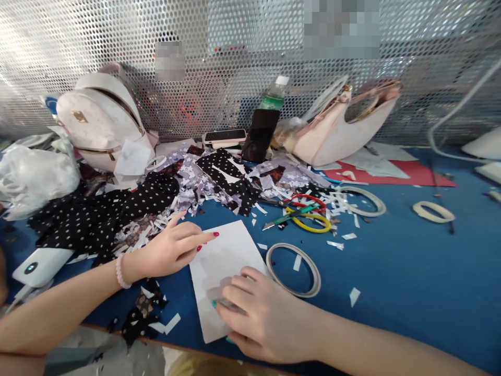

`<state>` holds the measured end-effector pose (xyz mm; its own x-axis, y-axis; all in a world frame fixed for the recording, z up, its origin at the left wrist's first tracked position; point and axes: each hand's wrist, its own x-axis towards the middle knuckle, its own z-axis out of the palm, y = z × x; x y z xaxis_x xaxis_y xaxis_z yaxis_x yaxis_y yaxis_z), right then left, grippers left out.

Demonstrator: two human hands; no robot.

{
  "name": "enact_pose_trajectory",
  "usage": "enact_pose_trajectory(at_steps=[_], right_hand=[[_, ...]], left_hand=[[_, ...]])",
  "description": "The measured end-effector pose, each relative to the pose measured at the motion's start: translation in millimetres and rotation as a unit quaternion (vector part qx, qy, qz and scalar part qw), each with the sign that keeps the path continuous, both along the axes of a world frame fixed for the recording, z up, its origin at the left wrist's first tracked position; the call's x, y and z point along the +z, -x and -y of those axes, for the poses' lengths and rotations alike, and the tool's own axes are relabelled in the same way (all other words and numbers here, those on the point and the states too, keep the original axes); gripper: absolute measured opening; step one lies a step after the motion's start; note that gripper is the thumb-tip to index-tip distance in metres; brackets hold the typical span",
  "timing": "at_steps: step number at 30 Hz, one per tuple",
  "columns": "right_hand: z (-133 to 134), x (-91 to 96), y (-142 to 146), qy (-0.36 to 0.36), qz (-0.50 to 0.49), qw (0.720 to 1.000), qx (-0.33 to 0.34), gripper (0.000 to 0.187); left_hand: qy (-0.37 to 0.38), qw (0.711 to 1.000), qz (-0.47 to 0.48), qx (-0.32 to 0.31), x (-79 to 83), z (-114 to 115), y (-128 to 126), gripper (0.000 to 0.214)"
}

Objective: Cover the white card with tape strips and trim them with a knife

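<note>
A white sheet of paper [227, 248] lies at an angle on the blue table. My left hand [172, 248], a pink bead bracelet at its wrist, rests by the sheet's left edge. Its index finger reaches out over the paper, and nothing is in its grasp. Over the lower right part of the sheet, my right hand [262, 316] is curled with its fingers drawn together. Teal spots show at its fingertips; whether they are nails or part of a held thing, I cannot tell. A roll of tape [315, 269] lies right of the sheet.
Scissors with red and yellow handles [309, 224] and a green-handled tool [289, 216] lie beyond the tape. Polka-dot fabric [86, 219] and scraps spread across the back. A backpack [102, 125], phone [225, 137], bottle [262, 125] and handbag [332, 136] stand along the mesh [242, 31].
</note>
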<state>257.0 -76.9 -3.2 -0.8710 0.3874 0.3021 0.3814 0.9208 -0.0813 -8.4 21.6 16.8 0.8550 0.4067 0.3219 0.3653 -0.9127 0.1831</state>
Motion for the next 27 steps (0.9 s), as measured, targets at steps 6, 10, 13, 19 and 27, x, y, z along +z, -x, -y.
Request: enact_pose_trajectory(at_steps=[6,10,13,19,27], right_hand=[[0.8,-5.9,4.1,-0.005,-0.022,0.999,-0.032,0.025],[3.0,-10.5,8.4,-0.007,-0.016,0.997,-0.069,0.025],[2.3,-13.1,9.3,-0.006,-0.025,0.996,-0.09,0.022],[-3.6,-11.5,3.5,0.006,-0.08,0.991,-0.105,0.02],[3.9,4.6,-2.6,0.055,-0.167,0.972,-0.153,0.019]], left_hand=[[0.029,0.999,-0.02,-0.029,-5.2,1.6,-1.8,0.047],[0.043,0.998,-0.035,-0.006,-9.7,0.0,-1.7,0.061],[0.04,0.998,-0.051,-0.024,-10.9,-0.3,-1.2,0.065],[0.046,0.993,-0.071,-0.085,-6.8,-0.5,-1.6,0.057],[0.091,0.985,-0.048,-0.137,-9.8,-4.6,-1.1,0.05]])
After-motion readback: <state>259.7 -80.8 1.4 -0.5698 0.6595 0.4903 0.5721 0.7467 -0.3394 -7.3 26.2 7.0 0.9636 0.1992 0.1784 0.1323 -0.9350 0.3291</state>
